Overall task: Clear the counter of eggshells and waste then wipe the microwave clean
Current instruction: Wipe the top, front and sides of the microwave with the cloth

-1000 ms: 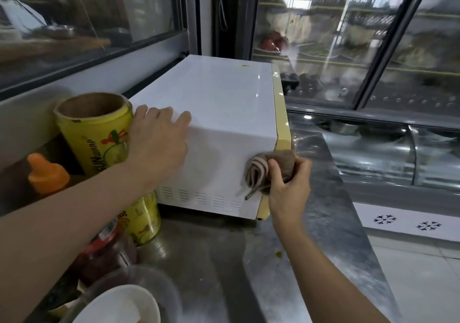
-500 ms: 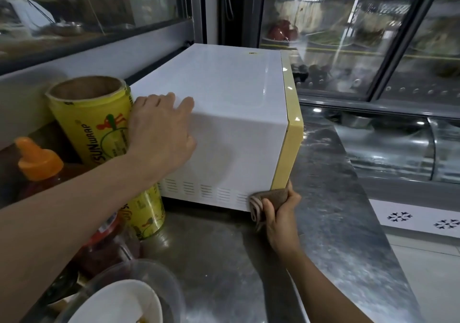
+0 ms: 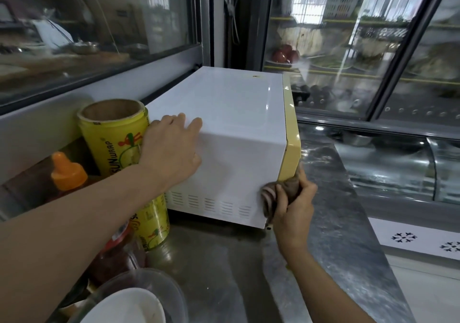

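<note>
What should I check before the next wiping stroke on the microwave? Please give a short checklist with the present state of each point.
1. Cloth held firmly: ok. The right hand grips the brown cloth.
2. Cloth in contact with the microwave: ok, it presses on the lower front corner, by the yellow door edge.
3. Microwave steadied: ok. The left hand rests on its near top edge.
4. Yellow wrap roll safe from tipping: cannot tell; it stands upright right beside the left hand.
5. Counter free of eggshells: cannot tell; none visible, but the near part is hidden by the arms and a bowl.
6. White side panel clean: ok, no stains visible.
</note>
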{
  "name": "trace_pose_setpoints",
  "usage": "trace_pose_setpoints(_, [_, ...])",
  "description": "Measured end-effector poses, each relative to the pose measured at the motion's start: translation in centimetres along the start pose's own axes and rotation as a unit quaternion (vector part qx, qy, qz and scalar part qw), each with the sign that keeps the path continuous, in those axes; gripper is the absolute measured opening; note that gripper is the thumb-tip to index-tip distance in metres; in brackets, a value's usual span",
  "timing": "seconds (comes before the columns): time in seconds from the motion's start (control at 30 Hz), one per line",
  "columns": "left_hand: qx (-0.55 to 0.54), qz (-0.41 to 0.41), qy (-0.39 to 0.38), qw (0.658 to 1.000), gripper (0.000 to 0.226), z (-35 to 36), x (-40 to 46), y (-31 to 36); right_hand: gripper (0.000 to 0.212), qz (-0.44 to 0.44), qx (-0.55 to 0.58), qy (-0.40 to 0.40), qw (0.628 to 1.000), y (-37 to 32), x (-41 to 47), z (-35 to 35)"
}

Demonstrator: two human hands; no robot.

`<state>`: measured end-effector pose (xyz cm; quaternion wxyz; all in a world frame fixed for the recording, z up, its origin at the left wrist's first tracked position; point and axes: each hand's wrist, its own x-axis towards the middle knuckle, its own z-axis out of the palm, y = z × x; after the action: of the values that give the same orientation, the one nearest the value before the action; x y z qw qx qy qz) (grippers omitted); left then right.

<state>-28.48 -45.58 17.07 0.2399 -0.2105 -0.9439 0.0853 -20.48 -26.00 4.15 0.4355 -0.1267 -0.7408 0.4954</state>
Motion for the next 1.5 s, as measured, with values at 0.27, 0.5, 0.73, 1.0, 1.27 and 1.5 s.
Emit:
trace_pose_setpoints(0.27, [0.037, 0.048, -0.056, 0.997, 0.044, -1.7, 0.8, -0.8, 0.041, -0.293, -0.053, -0.033, 0.954, -3.8, 5.3, -0.5])
trace_pose_setpoints(0.5, [0.108, 0.093, -0.125, 0.982, 0.064, -4.7, 2.0, -5.2, 0.057, -0.483, -0.366, -0.094, 0.790, -1.1, 6.1, -2.0])
trace_pose_setpoints(0.73, [0.105, 0.133, -0.194, 0.966, 0.088, -4.4, 2.2, -7.7, 0.054, -0.542, -0.385, -0.159, 0.730, -1.7, 4.5, 2.2])
trace_pose_setpoints(1.0, [0.066, 0.115, -0.166, 0.977, 0.083, -3.9, 2.1, -7.6, 0.048, -0.617, -0.371, -0.222, 0.658, -4.0, 6.2, 2.5])
trace_pose_setpoints(1.27, [0.063, 0.114, -0.170, 0.977, 0.081, -4.0, 2.0, -7.6, 0.060, -0.584, -0.463, -0.108, 0.658, -2.4, 5.9, 0.2])
trace_pose_setpoints(1.5, [0.056, 0.116, -0.170, 0.977, 0.078, -4.0, 2.1, -7.7, 0.070, -0.612, -0.460, -0.166, 0.622, -5.1, 5.8, 6.0])
